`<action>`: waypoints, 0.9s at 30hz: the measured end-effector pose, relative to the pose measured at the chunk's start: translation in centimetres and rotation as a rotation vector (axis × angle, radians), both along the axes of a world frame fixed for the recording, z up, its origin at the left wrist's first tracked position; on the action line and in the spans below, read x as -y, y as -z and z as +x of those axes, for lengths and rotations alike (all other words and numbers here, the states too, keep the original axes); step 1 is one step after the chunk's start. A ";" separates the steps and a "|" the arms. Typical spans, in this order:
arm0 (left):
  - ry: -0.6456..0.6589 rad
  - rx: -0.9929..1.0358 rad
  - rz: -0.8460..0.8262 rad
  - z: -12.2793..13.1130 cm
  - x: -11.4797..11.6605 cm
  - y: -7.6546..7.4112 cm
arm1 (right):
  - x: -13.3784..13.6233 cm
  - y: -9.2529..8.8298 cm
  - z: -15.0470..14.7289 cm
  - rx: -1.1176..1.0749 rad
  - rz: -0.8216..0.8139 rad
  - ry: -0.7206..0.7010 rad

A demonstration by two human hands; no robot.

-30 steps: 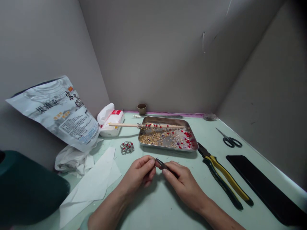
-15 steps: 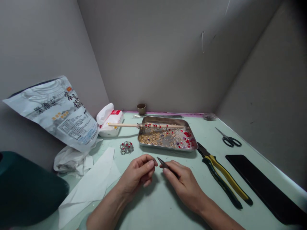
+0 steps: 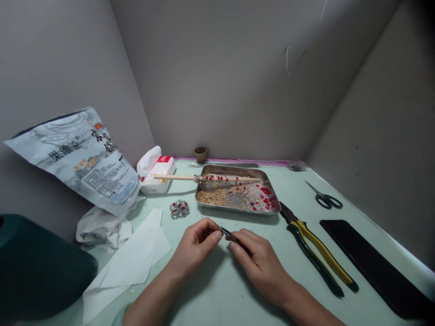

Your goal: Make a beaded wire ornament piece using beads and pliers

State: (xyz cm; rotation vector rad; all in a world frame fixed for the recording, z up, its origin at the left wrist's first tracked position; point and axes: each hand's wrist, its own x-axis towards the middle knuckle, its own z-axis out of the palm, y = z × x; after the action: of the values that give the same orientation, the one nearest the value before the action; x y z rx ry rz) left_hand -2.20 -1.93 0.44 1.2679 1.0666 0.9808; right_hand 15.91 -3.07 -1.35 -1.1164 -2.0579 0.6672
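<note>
My left hand [image 3: 197, 244] is closed in a pinch, thumb against forefinger, on a small bit of thin wire that is barely visible. In my right hand [image 3: 260, 258] is a pair of dark, pointed tweezers [image 3: 230, 236], their tips touching the work at my left fingertips. A wire piece with red beads [image 3: 179, 209] lies on the table beyond my left hand. Behind both hands stands a metal tray [image 3: 238, 209] of gold, clear, red and purple beads. Across it rests a wooden stick [image 3: 176, 177] wrapped with beaded wire.
Right of my hands lie large pliers [image 3: 317, 249], scissors [image 3: 326, 199] and a black flat case [image 3: 370, 262]. On the left are a white paper sheet [image 3: 132, 267], a pouch [image 3: 84, 158], a tissue pack [image 3: 158, 174] and a dark green container [image 3: 41, 271]. A small cup [image 3: 200, 154] stands behind.
The tweezers' tips have moved left to meet my left fingertips, and both hands are closer together. My left hand's lower fingers have curled in. The other objects stay put.
</note>
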 end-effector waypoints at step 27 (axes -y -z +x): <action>-0.066 -0.343 0.243 0.6 0.6 -0.2 | 0.5 -0.2 -0.5 -0.080 -0.222 -0.020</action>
State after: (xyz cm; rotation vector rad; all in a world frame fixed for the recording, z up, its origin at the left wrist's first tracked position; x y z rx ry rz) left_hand -1.56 -2.57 0.61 1.6514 1.2863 0.9862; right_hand 15.42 -3.54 -1.15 -1.1732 -1.9645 0.9532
